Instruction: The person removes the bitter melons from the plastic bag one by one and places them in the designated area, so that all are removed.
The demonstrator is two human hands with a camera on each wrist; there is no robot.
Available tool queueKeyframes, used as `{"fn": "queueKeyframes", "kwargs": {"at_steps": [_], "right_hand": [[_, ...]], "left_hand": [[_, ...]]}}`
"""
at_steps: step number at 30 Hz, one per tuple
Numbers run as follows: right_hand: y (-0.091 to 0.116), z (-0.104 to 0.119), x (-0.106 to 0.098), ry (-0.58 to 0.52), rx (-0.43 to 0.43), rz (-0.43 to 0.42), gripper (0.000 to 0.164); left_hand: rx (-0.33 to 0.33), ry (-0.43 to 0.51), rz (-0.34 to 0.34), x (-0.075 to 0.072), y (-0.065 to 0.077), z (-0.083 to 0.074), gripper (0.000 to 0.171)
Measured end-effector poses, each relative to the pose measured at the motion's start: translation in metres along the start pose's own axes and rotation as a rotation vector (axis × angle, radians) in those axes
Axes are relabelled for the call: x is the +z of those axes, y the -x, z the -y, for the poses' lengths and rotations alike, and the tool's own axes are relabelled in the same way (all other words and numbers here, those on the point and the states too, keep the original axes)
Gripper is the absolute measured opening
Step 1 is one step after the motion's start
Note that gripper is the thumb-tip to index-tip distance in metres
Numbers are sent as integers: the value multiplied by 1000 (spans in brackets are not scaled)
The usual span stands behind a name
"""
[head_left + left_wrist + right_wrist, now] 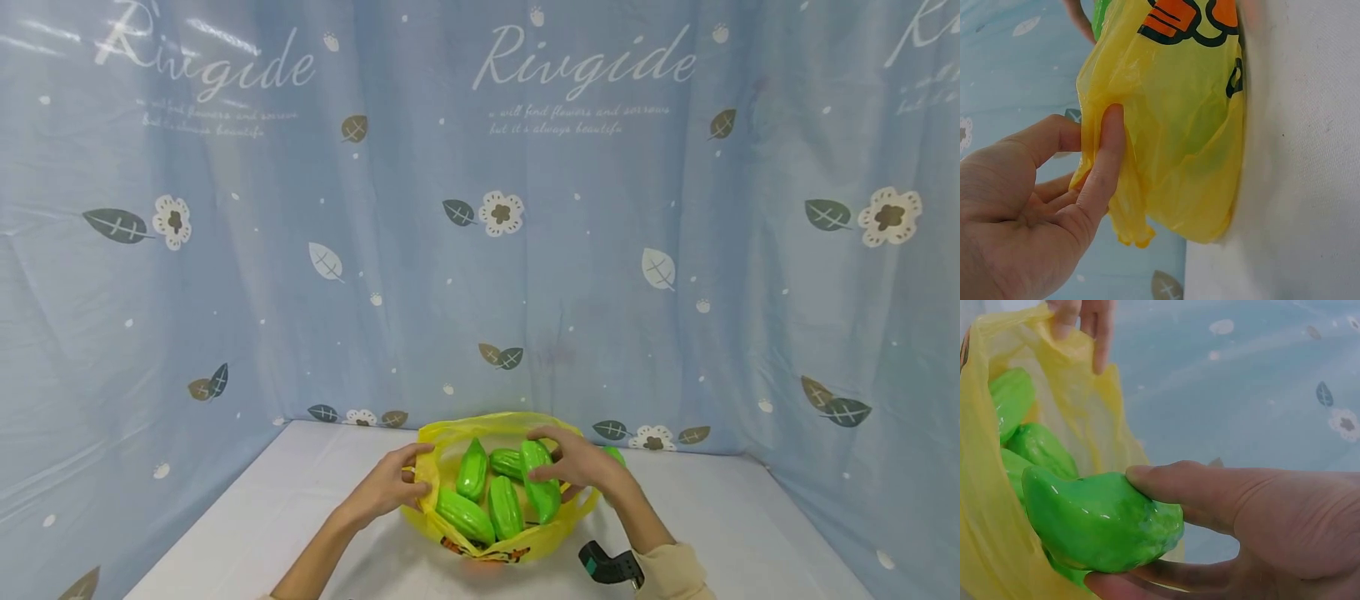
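Observation:
A yellow plastic bag (487, 423) stands with its mouth spread on a white table. Inside lie several glossy green, ridged, tapered vegetables (506, 508), whose exact kind I cannot tell. My left hand (386, 485) pinches the left rim of the bag; in the left wrist view its fingers (1107, 147) press into the thin plastic. At the right side of the mouth, my right hand (581, 462) grips a curved green vegetable (1097, 525) between thumb and fingers. This one is above the others, over the opening. Orange and black print marks the bag's front.
Another green object (613, 455) shows partly behind the right hand, outside the bag. A black strapped device (603, 565) sits by the right forearm. Blue patterned curtain (420, 292) encloses the back and sides of the white table (720, 533).

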State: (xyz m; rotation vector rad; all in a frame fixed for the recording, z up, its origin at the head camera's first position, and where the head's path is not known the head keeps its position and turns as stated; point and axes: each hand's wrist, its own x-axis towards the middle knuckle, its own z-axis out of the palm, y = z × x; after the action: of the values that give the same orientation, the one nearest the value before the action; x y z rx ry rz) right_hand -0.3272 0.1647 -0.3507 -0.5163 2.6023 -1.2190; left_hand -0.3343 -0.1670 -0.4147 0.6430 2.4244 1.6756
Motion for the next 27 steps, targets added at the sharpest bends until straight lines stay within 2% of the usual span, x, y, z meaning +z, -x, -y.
{"fn": "queueKeyframes", "kwargs": {"at_steps": [11, 20, 27], "right_hand": [[9, -4, -9, -44, 7, -20, 66], [25, -8, -13, -5, -28, -72, 68], [39, -13, -22, 5, -13, -94, 70]], "left_hand": [[-8, -17, -3, 0, -1, 1, 70], [2, -10, -2, 1, 1, -2, 70], [-9, -11, -5, 0, 0, -2, 70]]}}
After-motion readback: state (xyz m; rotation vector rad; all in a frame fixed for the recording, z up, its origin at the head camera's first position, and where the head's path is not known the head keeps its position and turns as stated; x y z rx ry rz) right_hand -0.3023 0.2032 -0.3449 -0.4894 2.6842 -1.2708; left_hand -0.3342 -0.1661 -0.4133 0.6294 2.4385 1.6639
